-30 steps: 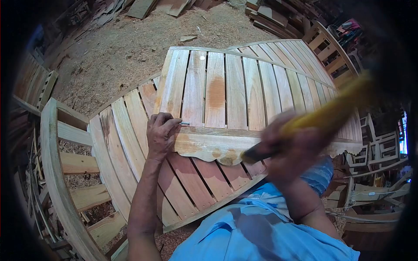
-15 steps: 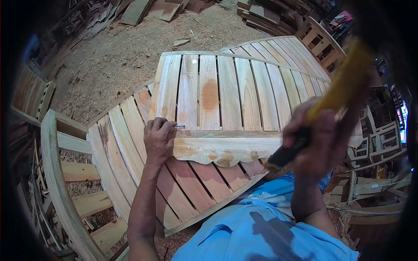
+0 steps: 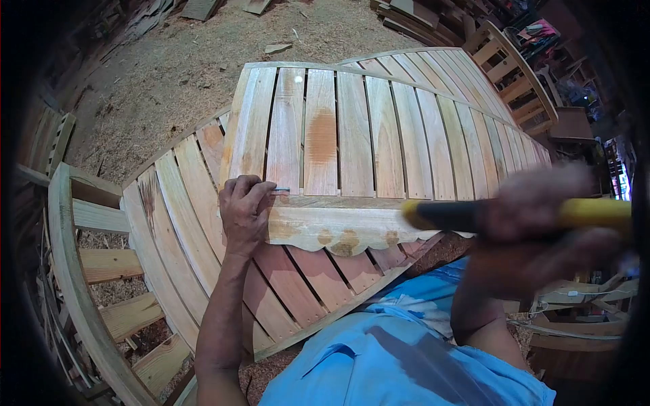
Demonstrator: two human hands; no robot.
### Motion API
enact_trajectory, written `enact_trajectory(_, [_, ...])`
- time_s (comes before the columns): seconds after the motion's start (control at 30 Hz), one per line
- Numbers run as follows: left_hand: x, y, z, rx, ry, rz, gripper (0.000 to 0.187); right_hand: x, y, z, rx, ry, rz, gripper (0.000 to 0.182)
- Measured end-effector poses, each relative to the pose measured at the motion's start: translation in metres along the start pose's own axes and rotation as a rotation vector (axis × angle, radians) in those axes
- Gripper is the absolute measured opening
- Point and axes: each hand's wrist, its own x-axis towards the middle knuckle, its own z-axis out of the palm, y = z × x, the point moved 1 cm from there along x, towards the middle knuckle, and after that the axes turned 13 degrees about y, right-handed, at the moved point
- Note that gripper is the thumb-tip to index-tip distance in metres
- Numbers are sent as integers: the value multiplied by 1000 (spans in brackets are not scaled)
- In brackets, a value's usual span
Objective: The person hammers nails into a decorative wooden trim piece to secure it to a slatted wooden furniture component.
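Observation:
My left hand rests closed on the left end of a slatted wooden panel. From its fingertips sticks a thin metal nail, lying nearly level just above a scalloped wooden rail. My right hand, smeared by motion, is wrapped round the black-and-yellow handle of a hammer. That handle lies sideways over the panel's right side, its black end toward the left. The hammer's head cannot be made out at the dark right edge.
Another slatted panel lies beneath the first. A wooden frame with crosspieces stands at the left, and another slatted frame at the back right. Boards are piled beyond the shaving-strewn ground.
The hammer has swung from a raised slant to nearly level, with my right hand shifting right. My left hand stays on the panel with the nail. The whole view has shifted slightly.

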Motion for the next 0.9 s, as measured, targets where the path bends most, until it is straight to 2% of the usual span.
enact_trajectory(0.03, [1, 0, 0, 1, 2, 2, 28, -40, 32, -7, -197, -96, 171, 37])
enact_trajectory(0.07, [2, 0, -1, 4, 7, 6, 28, -87, 63, -17, -542, -336, 282, 41])
enact_trajectory(0.1, [4, -1, -2, 2, 6, 6, 28, -127, 86, -25, -780, -583, 368, 55])
enact_trajectory(0.13, [3, 0, -3, 1, 6, 4, 28, -150, 96, -25, -851, -733, 503, 74])
enact_trajectory(0.23, [7, 1, -3, 25, 17, 41, 26, -158, 89, -20, -728, -398, 763, 73])
enact_trajectory(0.3, [-3, 7, -5, 39, -7, 38, 24, -150, 68, -27, -689, -244, 775, 73])
enact_trajectory(0.37, [5, 8, 1, 58, 11, 26, 22, -127, 46, -37, -755, -175, 653, 72])
enact_trajectory(0.47, [18, 26, 3, -48, 110, -159, 20, -93, 24, -52, -662, 19, 343, 73])
enact_trajectory(0.5, [26, 38, 1, -8, 134, -64, 20, -84, 19, -55, -599, 78, 237, 74])
enact_trajectory(0.53, [23, 41, 7, -46, 88, -55, 20, -68, 5, -51, -522, 128, 222, 75])
enact_trajectory(0.6, [16, 38, 24, -112, 12, -38, 20, -46, -15, -40, -637, 237, 111, 74])
enact_trajectory(0.63, [8, 32, 31, -70, -12, -31, 21, -36, -24, -42, -638, 222, 31, 73])
enact_trajectory(0.73, [9, 35, 32, -51, -20, -4, 20, -11, -45, -38, -551, 322, -113, 49])
enact_trajectory(0.8, [10, 37, 31, -59, -34, -13, 20, 7, -58, -31, -484, 296, -194, 41])
enact_trajectory(0.83, [11, 37, 31, -61, -39, -17, 20, 17, -64, -28, -452, 264, -239, 45])
enact_trajectory(0.87, [11, 36, 31, -58, -41, -9, 20, 34, -67, -28, -412, 180, -318, 58])
enact_trajectory(0.9, [10, 34, 31, -56, -44, -1, 20, 36, -67, -28, -386, 167, -292, 62])
